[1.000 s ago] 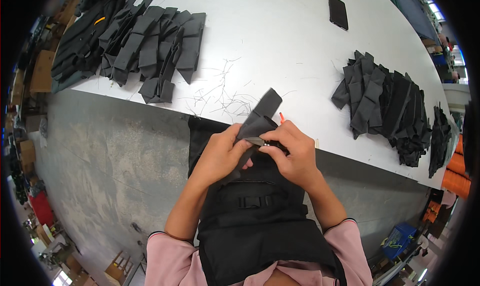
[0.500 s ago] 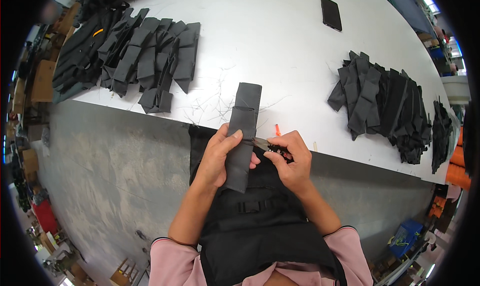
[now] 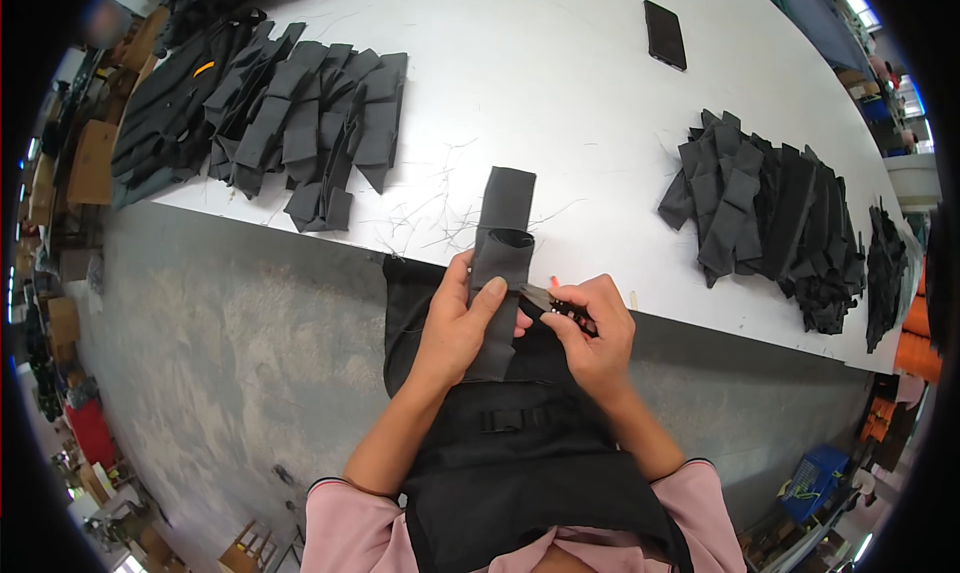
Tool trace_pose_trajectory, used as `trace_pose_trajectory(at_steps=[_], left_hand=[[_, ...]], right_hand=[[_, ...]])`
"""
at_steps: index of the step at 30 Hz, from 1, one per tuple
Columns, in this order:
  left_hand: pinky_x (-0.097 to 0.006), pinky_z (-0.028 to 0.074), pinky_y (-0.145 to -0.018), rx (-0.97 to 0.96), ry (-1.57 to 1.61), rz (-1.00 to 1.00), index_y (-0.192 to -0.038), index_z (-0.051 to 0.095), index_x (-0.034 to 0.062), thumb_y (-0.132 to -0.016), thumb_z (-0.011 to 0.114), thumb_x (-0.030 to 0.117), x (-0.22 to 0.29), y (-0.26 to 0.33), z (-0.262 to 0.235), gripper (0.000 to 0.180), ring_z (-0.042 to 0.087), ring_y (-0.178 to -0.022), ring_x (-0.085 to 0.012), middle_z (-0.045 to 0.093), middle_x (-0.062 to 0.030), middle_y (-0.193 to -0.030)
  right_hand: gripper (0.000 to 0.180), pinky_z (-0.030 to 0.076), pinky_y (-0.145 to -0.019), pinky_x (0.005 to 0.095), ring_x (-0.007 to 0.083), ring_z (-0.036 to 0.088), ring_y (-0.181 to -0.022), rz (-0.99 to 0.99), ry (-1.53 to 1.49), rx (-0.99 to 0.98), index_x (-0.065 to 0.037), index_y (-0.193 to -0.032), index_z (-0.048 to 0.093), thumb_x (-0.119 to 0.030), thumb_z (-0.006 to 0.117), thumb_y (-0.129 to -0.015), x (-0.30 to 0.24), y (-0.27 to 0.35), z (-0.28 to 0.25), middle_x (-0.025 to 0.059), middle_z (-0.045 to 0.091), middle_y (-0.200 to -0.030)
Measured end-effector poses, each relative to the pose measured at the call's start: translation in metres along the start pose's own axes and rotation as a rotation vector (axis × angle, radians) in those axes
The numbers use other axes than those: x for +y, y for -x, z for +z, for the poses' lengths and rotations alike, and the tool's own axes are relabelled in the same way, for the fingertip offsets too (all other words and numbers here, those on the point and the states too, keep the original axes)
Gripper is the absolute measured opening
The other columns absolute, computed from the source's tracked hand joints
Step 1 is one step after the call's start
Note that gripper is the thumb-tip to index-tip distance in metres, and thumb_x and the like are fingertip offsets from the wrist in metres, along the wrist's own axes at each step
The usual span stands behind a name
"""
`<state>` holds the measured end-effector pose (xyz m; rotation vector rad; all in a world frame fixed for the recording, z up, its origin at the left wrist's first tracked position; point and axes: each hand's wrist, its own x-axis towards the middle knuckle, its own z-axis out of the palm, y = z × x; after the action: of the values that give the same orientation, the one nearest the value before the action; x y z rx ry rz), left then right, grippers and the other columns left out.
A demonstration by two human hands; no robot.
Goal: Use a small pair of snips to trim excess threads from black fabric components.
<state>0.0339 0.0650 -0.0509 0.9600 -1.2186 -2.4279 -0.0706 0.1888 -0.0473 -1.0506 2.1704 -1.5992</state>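
- Our right hand (image 3: 600,333) grips the snips (image 3: 549,303), blades angled toward the strip's right side.
- Our left hand (image 3: 458,323) pinches the grey fabric strip (image 3: 500,263), thumb on top, over the near edge of the counter (image 3: 570,123).
- Farther off, a phone (image 3: 665,36) lies flat.

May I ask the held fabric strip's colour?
The held fabric strip is dark grey; see head view.

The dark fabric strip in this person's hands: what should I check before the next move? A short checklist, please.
1. Strip held by the left hand: ok, thumb pressed on top.
2. Snips held by the right hand: ok.
3. Blades well away from the left hand: not ok, their tip sits near its thumb and fingers.
4. Blades open or shut: cannot tell, too small.
5. Table free of loose threads: not ok, many lie scattered.
6. Phone apart from both hands: ok.
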Motion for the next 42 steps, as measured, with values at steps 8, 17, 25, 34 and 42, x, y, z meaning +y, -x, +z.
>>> trace_pose_trajectory(at_steps=[8,17,25,34,42], left_hand=[[-0.028,0.053,-0.063,-0.050,0.058,-0.024,-0.129,0.033,-0.0019,-0.094,0.050,0.014,-0.002,0.002,-0.003,0.042,0.063,-0.070,-0.0166,0.059,-0.0134,-0.096],[-0.028,0.054,-0.062,-0.148,-0.014,-0.044,-0.127,0.034,-0.0030,-0.094,0.048,0.013,0.003,-0.001,-0.011,0.040,0.063,-0.069,-0.0162,0.060,-0.0130,-0.093],[-0.027,0.053,-0.061,-0.159,-0.048,-0.094,-0.128,0.035,-0.0029,-0.094,0.048,0.011,0.008,0.000,-0.011,0.040,0.062,-0.068,-0.0155,0.060,-0.0126,-0.093],[-0.025,0.051,-0.058,-0.218,-0.281,-0.159,-0.125,0.042,-0.0019,-0.092,0.048,0.008,0.019,0.005,-0.013,0.035,0.061,-0.063,-0.0121,0.064,-0.0098,-0.086],[-0.024,0.051,-0.056,-0.334,-0.371,-0.263,-0.120,0.046,-0.0007,-0.091,0.048,0.008,0.026,0.005,-0.022,0.031,0.061,-0.060,-0.0113,0.065,-0.0091,-0.086]], right_hand=[[0.016,0.044,-0.052,0.0311,0.0236,0.052,-0.053,-0.180,0.338,-0.076,-0.006,-0.085,0.063,-0.006,0.070,-0.070,-0.008,-0.007,-0.003,0.0059,0.054,-0.070],[0.018,0.050,-0.066,0.0324,0.0243,0.052,-0.053,-0.111,0.277,-0.137,-0.006,-0.084,0.063,-0.008,0.071,-0.069,-0.012,-0.011,-0.006,0.0059,0.054,-0.070],[0.022,0.042,-0.049,0.0273,0.0185,0.054,-0.056,-0.253,0.303,-0.186,-0.003,-0.087,0.064,-0.001,0.072,-0.067,-0.014,-0.023,-0.013,0.0066,0.056,-0.074],[0.025,0.039,-0.051,0.0302,0.0198,0.049,-0.055,-0.456,0.475,-0.351,-0.009,-0.086,0.061,-0.011,0.073,-0.064,-0.017,-0.040,-0.016,0.0022,0.051,-0.074],[0.023,0.040,-0.051,0.0292,0.0190,0.052,-0.057,-0.535,0.401,-0.505,-0.009,-0.086,0.065,-0.012,0.073,-0.065,-0.008,-0.053,-0.022,0.0016,0.058,-0.074]])
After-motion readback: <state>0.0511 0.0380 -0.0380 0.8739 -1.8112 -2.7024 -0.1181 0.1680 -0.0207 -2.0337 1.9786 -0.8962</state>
